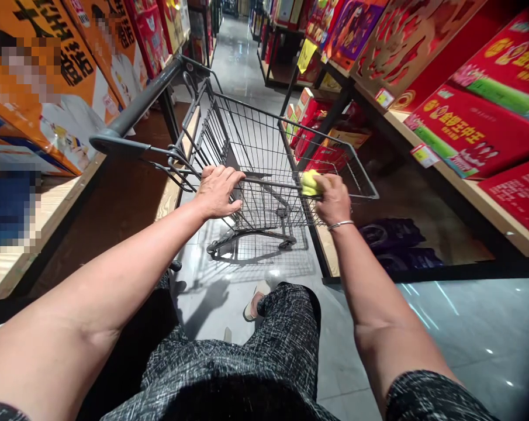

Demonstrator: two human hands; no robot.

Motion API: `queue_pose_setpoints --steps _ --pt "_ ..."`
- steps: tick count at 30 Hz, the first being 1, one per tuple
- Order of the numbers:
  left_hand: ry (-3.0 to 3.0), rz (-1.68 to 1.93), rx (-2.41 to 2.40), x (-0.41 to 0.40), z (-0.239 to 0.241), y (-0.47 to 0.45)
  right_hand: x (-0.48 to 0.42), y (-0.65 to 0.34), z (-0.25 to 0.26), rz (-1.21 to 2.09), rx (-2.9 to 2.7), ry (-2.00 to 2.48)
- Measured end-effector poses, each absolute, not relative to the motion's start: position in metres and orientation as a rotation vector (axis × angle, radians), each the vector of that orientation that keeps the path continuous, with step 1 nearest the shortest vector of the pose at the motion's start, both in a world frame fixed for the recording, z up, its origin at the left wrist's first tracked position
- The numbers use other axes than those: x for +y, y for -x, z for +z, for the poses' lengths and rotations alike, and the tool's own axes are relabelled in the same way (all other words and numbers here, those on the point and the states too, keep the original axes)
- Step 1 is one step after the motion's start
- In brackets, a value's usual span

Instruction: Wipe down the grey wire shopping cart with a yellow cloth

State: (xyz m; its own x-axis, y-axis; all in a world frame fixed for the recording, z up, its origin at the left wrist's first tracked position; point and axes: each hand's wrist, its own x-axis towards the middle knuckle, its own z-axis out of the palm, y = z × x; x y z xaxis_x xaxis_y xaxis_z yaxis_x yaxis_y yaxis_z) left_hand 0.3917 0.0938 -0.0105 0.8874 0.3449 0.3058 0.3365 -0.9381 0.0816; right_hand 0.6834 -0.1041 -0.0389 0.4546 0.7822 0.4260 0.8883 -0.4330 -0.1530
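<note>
A grey wire shopping cart (264,126) stands crosswise in front of me, its handle at the left. My left hand (220,190) holds the near top rim close to the handle end, with the thumb spread toward me. Farther right along this same rim, my right hand (334,196) grips a bunched yellow cloth (310,182). The cloth is pressed at the rim; part of it is hidden by the fingers. Through the wires, the cart's basket shows no goods.
Shelves with orange packs (84,64) line the left side. Red gift boxes (479,128) fill the right shelf (448,169). Dark purple packages (391,234) lie low beneath it. A tiled aisle (238,52) runs on beyond the cart. My shoe (255,301) is on the floor.
</note>
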Motion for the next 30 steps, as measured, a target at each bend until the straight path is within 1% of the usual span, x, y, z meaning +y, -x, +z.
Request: queue_pose_setpoints --steps 2,4,7,10,14,17,19,21,24,30 --pt "-3.036 0.454 0.569 0.092 -0.009 -0.392 -0.135 -0.73 -0.043 -0.407 -1.184 2.515" --pt "-3.039 0.435 0.592 0.091 -0.008 -0.393 -0.155 -0.762 -0.048 -0.415 -0.971 2.558" --pt "-3.029 0.427 0.612 0.09 -0.007 -0.394 -0.152 -0.764 -0.055 -0.424 -0.844 2.528" --pt "-3.017 0.434 0.61 0.091 -0.007 -0.394 -0.12 -0.715 -0.059 -0.46 -0.937 2.458" --pt "-2.992 0.456 0.571 0.095 -0.008 -0.394 -0.076 -0.646 -0.046 -0.413 -1.284 2.218" --pt "-2.981 0.481 0.549 0.101 -0.008 -0.395 -0.061 -0.642 -0.027 -0.229 -1.456 2.123" --pt "-2.98 0.489 0.542 0.106 -0.008 -0.395 -0.059 -0.653 -0.017 -0.086 -1.489 2.113" --pt "-2.977 0.496 0.537 0.109 -0.009 -0.395 -0.059 -0.66 -0.013 -0.016 -1.488 2.126" --pt "-2.96 0.541 0.535 0.114 -0.013 -0.391 -0.064 -0.652 -0.016 -0.099 -1.461 2.135" --pt "-2.9 0.721 0.584 0.117 -0.021 -0.375 -0.089 -0.604 -0.035 -0.341 -1.495 2.063"
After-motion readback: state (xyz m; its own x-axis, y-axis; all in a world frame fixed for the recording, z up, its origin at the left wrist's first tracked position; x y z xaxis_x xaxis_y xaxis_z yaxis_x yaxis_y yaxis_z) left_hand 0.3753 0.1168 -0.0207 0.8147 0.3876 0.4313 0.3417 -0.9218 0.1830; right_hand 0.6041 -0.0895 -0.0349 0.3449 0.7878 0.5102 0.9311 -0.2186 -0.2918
